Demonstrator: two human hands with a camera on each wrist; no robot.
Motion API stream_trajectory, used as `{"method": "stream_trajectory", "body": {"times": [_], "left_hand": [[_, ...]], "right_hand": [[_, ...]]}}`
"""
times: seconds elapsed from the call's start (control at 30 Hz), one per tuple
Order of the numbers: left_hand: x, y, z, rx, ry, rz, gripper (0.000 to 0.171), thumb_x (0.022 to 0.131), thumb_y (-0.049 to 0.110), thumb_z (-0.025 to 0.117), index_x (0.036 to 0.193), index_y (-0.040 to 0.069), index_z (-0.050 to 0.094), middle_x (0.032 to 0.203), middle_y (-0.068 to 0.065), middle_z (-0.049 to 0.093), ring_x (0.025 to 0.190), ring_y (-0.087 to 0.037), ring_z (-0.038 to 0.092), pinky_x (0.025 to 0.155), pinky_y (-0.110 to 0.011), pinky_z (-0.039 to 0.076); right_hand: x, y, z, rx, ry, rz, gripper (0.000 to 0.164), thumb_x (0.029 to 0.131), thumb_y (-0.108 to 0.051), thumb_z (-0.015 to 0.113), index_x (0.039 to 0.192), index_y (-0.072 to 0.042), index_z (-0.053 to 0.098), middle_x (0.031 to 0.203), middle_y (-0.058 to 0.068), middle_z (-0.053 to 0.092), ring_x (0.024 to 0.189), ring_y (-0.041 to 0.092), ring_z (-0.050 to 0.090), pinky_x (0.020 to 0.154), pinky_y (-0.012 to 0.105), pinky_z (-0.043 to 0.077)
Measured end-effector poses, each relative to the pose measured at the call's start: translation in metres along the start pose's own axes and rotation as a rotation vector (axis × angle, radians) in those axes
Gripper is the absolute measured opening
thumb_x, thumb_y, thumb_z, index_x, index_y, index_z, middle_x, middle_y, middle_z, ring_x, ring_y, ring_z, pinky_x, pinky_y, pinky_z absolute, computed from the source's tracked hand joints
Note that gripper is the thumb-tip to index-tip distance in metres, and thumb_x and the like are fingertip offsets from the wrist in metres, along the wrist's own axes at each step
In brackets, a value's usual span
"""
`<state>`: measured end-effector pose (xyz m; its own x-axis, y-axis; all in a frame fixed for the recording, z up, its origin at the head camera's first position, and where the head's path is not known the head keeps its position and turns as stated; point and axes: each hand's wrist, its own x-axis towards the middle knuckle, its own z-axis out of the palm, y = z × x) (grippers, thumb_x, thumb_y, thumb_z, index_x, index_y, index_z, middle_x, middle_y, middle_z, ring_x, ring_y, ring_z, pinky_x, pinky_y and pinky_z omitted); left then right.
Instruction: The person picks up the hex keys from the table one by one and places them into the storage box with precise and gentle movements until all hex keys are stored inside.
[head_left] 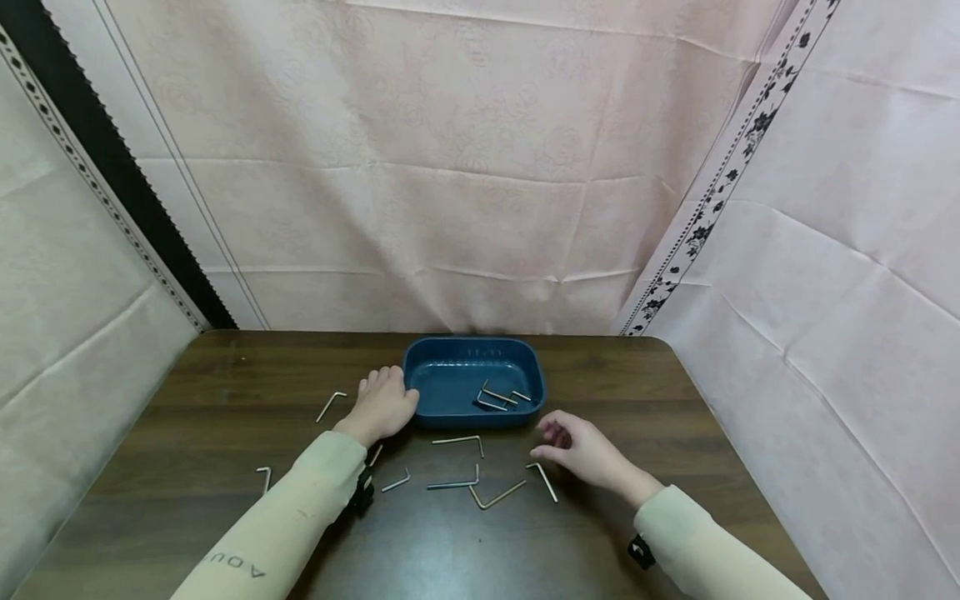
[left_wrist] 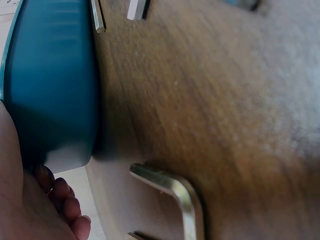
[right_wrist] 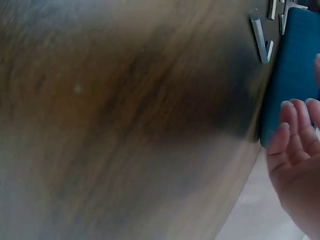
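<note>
A blue rectangular tray stands near the table's back edge, with several hex keys lying in its right part. My left hand is at the tray's left end, thumb beside the rim and fingers extended along the outside. In the left wrist view, its fingers show below the tray's end wall. Just off the tray's front right corner, my right hand hovers with loosely bent fingers and nothing between them. A silver hex key lies below that hand's thumb.
More hex keys lie in front of the tray, among them a silver one and a brass-coloured one. Two others, one upper and one lower, lie left of my left arm. Cloth hangs behind the wooden table.
</note>
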<state>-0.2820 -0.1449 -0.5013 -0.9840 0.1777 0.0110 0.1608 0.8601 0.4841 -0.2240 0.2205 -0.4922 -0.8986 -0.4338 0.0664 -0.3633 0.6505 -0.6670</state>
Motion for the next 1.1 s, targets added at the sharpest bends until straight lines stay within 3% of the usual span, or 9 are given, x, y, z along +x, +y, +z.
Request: {"method": "stream_trajectory", "body": {"times": [0.37,0.57,0.8,1.0,1.1], "left_hand": [[0.001,-0.002,0.0,0.008,-0.01,-0.006,0.024,0.097,0.03,0.044,0.1,0.007,0.047,0.095,-0.009,0.044,0.089,-0.03,0.035,0.081,-0.046,0.025],[0.0,-0.001,0.0,0.0,-0.012,-0.007,0.024,0.097,0.03,0.045,0.1,0.006,0.047,0.095,-0.009,0.044,0.089,-0.03,0.035,0.08,-0.046,0.025],[0.0,0.001,0.005,-0.001,-0.017,-0.004,0.024,0.097,0.03,0.045,0.1,0.006,0.047,0.095,-0.009,0.044,0.089,-0.029,0.035,0.079,-0.045,0.026],[-0.001,0.002,0.0,-0.007,-0.02,0.001,0.024,0.097,0.028,0.043,0.1,0.005,0.046,0.095,-0.01,0.043,0.088,-0.03,0.033,0.078,-0.045,0.024],[-0.001,0.002,0.0,-0.018,-0.02,-0.001,0.025,0.098,0.028,0.043,0.104,0.004,0.046,0.096,-0.01,0.043,0.089,-0.031,0.033,0.079,-0.046,0.024]], "right_hand": [[0.002,-0.001,0.007,-0.136,-0.116,0.032,0.038,0.077,-0.035,0.081,0.1,-0.014,0.059,0.084,0.0,0.058,0.072,0.011,0.052,0.065,0.029,0.044],[0.005,0.005,0.005,-0.249,-0.098,0.065,0.03,0.076,-0.035,0.082,0.086,-0.017,0.06,0.076,-0.007,0.055,0.068,0.009,0.05,0.062,0.029,0.043],[0.001,0.022,-0.007,-0.207,-0.072,0.076,0.017,0.082,-0.024,0.077,0.083,-0.016,0.062,0.076,-0.007,0.055,0.07,0.01,0.052,0.065,0.029,0.045],[-0.01,0.015,-0.007,-0.223,-0.045,0.216,0.029,0.08,-0.035,0.079,0.078,-0.015,0.058,0.069,-0.004,0.053,0.064,0.012,0.049,0.059,0.03,0.042],[-0.015,0.014,-0.005,-0.218,-0.054,0.206,0.025,0.083,-0.028,0.077,0.076,-0.013,0.058,0.067,-0.004,0.053,0.061,0.012,0.049,0.058,0.029,0.042]]}}
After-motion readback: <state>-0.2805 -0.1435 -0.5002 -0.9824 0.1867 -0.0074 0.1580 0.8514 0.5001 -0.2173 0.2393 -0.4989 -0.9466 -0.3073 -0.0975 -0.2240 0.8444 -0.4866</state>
